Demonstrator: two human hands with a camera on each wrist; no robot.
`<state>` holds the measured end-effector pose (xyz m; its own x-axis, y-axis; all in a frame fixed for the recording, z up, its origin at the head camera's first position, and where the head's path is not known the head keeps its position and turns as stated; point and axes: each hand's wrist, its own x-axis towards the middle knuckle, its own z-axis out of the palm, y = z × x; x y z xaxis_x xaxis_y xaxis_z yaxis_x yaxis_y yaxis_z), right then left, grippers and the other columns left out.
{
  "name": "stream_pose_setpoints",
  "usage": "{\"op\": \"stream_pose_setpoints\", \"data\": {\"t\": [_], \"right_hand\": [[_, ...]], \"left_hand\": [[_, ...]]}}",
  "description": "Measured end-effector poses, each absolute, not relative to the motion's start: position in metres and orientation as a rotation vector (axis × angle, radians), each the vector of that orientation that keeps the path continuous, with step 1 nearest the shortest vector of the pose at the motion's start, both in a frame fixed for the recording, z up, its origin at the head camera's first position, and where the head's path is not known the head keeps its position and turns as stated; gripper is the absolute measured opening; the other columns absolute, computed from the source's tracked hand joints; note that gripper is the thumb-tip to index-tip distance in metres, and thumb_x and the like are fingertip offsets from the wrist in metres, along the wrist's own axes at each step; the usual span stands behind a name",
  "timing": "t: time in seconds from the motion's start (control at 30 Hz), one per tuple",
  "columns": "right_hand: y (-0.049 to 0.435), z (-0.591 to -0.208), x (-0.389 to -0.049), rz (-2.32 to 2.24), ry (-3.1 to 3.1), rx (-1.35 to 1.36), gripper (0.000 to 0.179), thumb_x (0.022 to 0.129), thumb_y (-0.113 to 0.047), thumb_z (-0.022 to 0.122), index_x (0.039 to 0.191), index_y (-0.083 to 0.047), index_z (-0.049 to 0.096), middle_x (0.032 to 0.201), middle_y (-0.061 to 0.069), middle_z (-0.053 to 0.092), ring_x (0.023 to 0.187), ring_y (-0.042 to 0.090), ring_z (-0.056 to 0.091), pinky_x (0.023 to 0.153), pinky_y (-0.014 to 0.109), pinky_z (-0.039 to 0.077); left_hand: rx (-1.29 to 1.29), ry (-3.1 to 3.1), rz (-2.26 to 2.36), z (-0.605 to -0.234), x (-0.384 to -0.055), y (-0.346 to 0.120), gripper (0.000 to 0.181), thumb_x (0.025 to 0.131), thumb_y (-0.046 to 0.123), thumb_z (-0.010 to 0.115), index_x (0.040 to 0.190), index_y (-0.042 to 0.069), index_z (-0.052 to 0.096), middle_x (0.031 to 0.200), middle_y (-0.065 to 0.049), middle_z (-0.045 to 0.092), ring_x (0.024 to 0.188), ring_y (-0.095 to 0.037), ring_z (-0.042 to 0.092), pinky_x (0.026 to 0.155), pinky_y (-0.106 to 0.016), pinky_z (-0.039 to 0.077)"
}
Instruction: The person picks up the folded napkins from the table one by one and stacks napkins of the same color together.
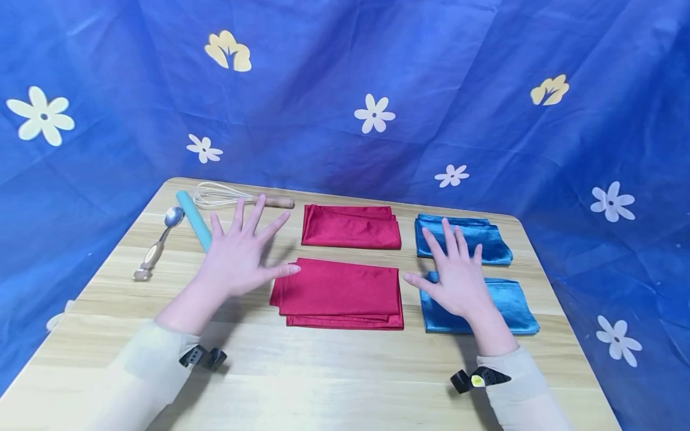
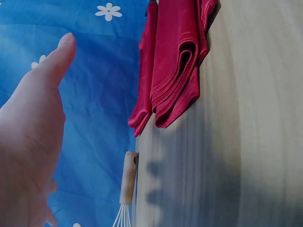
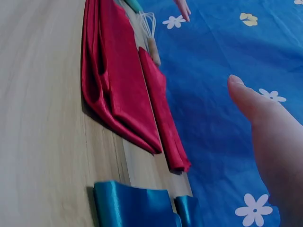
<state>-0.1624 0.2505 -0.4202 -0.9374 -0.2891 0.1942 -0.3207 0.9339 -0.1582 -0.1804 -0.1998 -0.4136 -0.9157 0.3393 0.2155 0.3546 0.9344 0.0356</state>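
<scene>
My left hand (image 1: 237,257) is spread with straight fingers above the table, left of two folded red cloths; its thumb overlaps the near red cloth (image 1: 345,290) in the head view. The far red cloth (image 1: 350,227) lies just behind that one. On the right, my right hand (image 1: 458,278) is held with fingers apart over two folded blue cloths, the far blue cloth (image 1: 493,242) and the near blue cloth (image 1: 512,305). Neither hand holds anything. Layered folds of the near red cloth (image 2: 177,61) show in the left wrist view, with the left thumb raised apart from them.
At the table's back left lies a whisk (image 1: 272,201) with a wooden handle. A turquoise stick (image 1: 193,218) lies beside it, partly behind the left hand. Farther left is a metal spoon (image 1: 153,254). A blue flowered curtain (image 1: 302,90) hangs around the wooden table (image 1: 302,383).
</scene>
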Motion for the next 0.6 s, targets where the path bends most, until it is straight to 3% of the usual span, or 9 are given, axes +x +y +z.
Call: {"op": "stream_pose_setpoints", "data": {"t": [0.17,0.4,0.6], "right_hand": [[0.244,-0.423,-0.158,0.38,-2.897,0.498,0.102,0.091,-0.081,0.058,0.171,-0.033,0.017,0.178,0.004,-0.002,0.16,0.042,0.008,0.112,0.086,0.013],[0.236,-0.43,-0.155,0.576,-2.843,0.526,0.102,0.091,-0.074,0.066,0.171,-0.032,0.017,0.177,0.005,0.005,0.157,0.044,0.018,0.114,0.08,0.024],[0.23,-0.435,-0.156,0.768,-2.827,0.529,0.099,0.092,-0.069,0.07,0.17,-0.037,0.017,0.177,0.0,0.006,0.158,0.037,0.017,0.108,0.08,0.035]], "left_hand": [[-0.528,-2.9,-0.155,-0.416,-0.174,-0.2,0.11,0.082,0.097,0.046,0.17,0.041,0.014,0.176,-0.008,-0.009,0.157,-0.046,-0.01,0.108,-0.09,0.003],[-0.53,-2.904,-0.293,-0.421,-0.17,-0.199,0.109,0.082,0.094,0.052,0.17,0.04,0.016,0.177,-0.003,-0.011,0.158,-0.048,0.005,0.109,-0.088,0.018],[-0.549,-2.892,-0.423,-0.424,-0.168,-0.2,0.11,0.082,0.091,0.058,0.17,0.032,0.025,0.177,-0.01,0.001,0.158,-0.046,0.015,0.114,-0.079,0.027]]}}
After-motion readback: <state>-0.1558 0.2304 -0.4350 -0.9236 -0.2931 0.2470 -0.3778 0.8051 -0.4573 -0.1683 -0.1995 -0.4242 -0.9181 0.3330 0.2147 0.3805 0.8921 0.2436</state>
